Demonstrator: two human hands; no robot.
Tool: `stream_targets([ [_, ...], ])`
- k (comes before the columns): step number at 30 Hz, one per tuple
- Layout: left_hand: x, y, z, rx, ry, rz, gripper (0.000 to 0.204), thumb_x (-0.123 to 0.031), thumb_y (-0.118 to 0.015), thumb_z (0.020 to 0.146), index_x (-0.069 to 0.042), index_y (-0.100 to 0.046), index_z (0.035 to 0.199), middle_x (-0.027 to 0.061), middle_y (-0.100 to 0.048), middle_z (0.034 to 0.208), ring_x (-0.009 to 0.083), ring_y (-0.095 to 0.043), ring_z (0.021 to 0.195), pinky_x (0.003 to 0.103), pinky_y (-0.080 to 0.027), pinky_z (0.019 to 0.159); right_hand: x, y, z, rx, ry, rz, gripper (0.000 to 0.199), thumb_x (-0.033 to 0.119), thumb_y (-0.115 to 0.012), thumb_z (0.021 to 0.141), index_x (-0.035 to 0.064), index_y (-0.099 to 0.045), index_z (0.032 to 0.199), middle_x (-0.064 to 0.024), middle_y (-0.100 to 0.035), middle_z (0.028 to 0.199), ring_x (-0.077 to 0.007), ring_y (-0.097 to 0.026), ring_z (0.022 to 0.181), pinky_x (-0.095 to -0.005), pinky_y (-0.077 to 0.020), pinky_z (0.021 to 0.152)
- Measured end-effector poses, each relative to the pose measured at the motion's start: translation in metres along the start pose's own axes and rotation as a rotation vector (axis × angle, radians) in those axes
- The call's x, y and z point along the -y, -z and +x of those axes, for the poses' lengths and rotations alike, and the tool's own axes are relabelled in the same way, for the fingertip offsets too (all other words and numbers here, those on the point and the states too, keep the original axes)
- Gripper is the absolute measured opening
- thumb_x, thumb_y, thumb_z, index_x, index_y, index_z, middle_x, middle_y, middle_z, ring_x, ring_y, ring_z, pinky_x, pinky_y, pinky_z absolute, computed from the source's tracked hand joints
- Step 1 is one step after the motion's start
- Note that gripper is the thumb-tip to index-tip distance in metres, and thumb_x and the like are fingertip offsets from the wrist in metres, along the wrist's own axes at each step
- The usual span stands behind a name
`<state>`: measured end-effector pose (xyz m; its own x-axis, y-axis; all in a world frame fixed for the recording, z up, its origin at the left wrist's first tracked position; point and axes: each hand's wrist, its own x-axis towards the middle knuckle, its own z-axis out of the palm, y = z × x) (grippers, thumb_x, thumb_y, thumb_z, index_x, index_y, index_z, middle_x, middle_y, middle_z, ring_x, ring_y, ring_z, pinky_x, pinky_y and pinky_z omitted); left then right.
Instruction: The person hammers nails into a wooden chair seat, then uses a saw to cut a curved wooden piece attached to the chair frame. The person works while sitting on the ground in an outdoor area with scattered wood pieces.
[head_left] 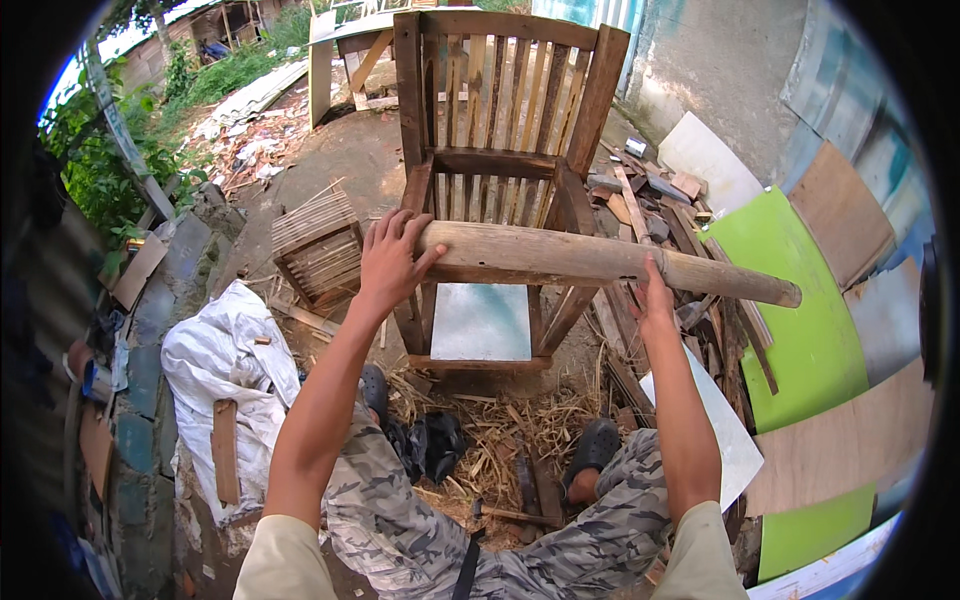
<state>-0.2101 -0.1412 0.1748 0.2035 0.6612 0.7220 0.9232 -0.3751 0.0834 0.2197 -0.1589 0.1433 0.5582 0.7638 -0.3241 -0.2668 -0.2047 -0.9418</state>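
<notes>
A thick, greyish-brown bamboo pole [540, 252] lies crosswise in front of me, its right end reaching out over the green board. My left hand [397, 258] is closed round its left end, thumb toward me. Further right, my right hand [652, 297] grips the pole from below near a node, most of the fingers hidden. Behind and under the pole stands a wooden chair frame [505, 157] with slatted back. A pale, glossy panel [481, 321] shows within its lower frame. The pole crosses in front of the frame; whether it rests on it I cannot tell.
Left of the frame is a small slatted piece [318, 240]. A white sack [225, 350] with a wood strip lies nearer left. Wood shavings [510, 435] and a black plastic bag [437, 445] are between my feet. Scrap wood [690, 215] and a green board [800, 330] stand right.
</notes>
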Motion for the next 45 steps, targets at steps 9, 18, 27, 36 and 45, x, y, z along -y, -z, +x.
stream_targets([
  [9,0.004,-0.024,-0.007,-0.147,0.509,-0.191,0.056,-0.044,-0.066,0.095,-0.003,-0.062,0.133,0.0244,-0.056,0.14,0.0369,-0.047,0.136,0.045,-0.036,0.114,0.017,0.05,0.04,0.284,0.06,0.493,0.054,0.03,-0.076,0.092,0.0128,-0.051,0.137,-0.0057,-0.055,0.132,-0.023,-0.053,0.122,-0.0457,-0.0462,0.101],
  [18,0.025,-0.002,-0.011,0.059,0.736,-0.794,0.065,-0.052,-0.066,0.096,0.008,-0.064,0.12,0.0175,-0.073,0.106,0.0214,-0.067,0.099,0.033,-0.05,0.09,0.021,0.016,0.055,0.358,0.071,0.342,0.046,0.031,-0.072,0.095,0.0111,-0.054,0.131,-0.0055,-0.058,0.125,-0.0227,-0.055,0.114,-0.0462,-0.052,0.094],
  [27,0.029,-0.008,-0.012,0.09,0.791,-0.77,0.064,-0.055,-0.058,0.1,0.007,-0.067,0.116,0.0119,-0.071,0.102,0.017,-0.062,0.093,0.033,-0.049,0.086,0.036,0.021,0.055,0.291,-0.038,0.224,0.053,0.039,-0.076,0.09,0.0102,-0.052,0.129,-0.0092,-0.058,0.113,-0.0245,-0.058,0.103,-0.0459,-0.0513,0.096],
  [36,0.03,-0.009,-0.013,0.137,0.872,-0.785,0.076,-0.063,-0.047,0.101,0.009,-0.064,0.12,0.0126,-0.068,0.108,0.0187,-0.06,0.1,0.033,-0.046,0.092,0.063,0.029,0.021,-0.043,0.137,-0.67,0.062,0.059,-0.072,0.088,0.0035,-0.064,0.114,-0.0159,-0.068,0.104,-0.0303,-0.066,0.099,-0.0462,-0.0535,0.085],
  [45,0.056,-0.016,-0.011,0.272,0.92,-1.074,0.074,-0.053,-0.04,0.106,0.01,-0.048,0.143,0.0194,-0.053,0.144,0.0236,-0.045,0.135,0.032,-0.027,0.116,0.079,-0.026,0.005,0.307,1.375,-1.211,0.068,0.06,-0.068,0.087,0.0064,-0.063,0.128,-0.0187,-0.062,0.132,-0.0366,-0.053,0.129,-0.0481,-0.0408,0.108],
])
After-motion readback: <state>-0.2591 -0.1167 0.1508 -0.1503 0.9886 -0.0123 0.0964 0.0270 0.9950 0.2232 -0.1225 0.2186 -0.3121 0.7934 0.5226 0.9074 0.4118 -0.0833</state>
